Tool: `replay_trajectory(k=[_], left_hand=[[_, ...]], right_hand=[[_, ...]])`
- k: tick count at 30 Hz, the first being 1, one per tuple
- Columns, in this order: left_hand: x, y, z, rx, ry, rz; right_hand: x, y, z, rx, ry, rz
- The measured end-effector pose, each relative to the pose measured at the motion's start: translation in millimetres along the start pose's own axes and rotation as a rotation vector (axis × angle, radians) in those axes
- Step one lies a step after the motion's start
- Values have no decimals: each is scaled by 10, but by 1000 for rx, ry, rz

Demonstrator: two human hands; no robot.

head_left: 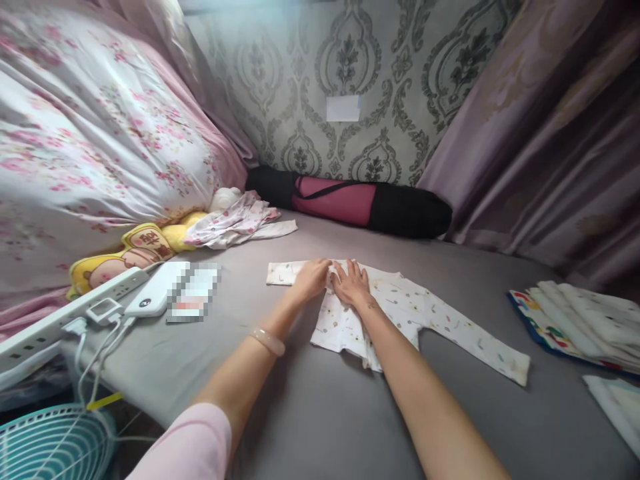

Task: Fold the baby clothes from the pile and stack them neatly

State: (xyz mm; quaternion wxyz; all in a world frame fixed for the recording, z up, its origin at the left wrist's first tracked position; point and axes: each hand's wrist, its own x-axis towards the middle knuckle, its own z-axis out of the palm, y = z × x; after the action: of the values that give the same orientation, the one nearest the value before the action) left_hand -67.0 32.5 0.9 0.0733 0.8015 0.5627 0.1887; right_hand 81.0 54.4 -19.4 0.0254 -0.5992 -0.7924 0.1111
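A small white long-sleeved shirt [395,300] with a scattered print lies spread on the grey bed sheet. One sleeve stretches out to the right, and the other shows its cuff on the left. Near the neckline my left hand [314,277] is closed on the shirt's fabric, its fingertips partly hidden. Beside it, almost touching, my right hand [351,285] rests on the shirt front with fingers spread. Both forearms cover part of the shirt's lower half.
Folded clothes [595,313] are stacked at the right. A black and maroon long bag [335,200] lies along the wall. On the left are crumpled clothes [240,223], a yellow cushion [135,253], a power strip [75,310], a white power bank [159,290] and a teal fan [55,443].
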Motion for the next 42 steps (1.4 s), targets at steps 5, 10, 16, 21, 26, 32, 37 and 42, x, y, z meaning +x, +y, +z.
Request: replay_trajectory(k=[5,10,16,21,26,32,37,42], left_hand=[[159,125,377,-181,6,-12],[99,-58,445,-117,10,-54],[-108,-322,260,36,-113,-163],[-281,-585,66,136,-146,-257],[-376,-840,-44,204,-134,-300],[-398,-640,-131,283,2,-367],[-493,-161,-270,62,4,-359],[-787,161,-291,-220,-270,-353]], right_hand=[[-9,19,2,-55,-2,-17],[6,7,33,-35,43,2],[27,1,50,-32,36,5],[22,0,39,-36,32,4],[18,12,68,-19,41,-5],[91,116,-41,157,-91,-32],[-86,507,-374,549,164,-38],[-775,1049,-609,780,181,174]])
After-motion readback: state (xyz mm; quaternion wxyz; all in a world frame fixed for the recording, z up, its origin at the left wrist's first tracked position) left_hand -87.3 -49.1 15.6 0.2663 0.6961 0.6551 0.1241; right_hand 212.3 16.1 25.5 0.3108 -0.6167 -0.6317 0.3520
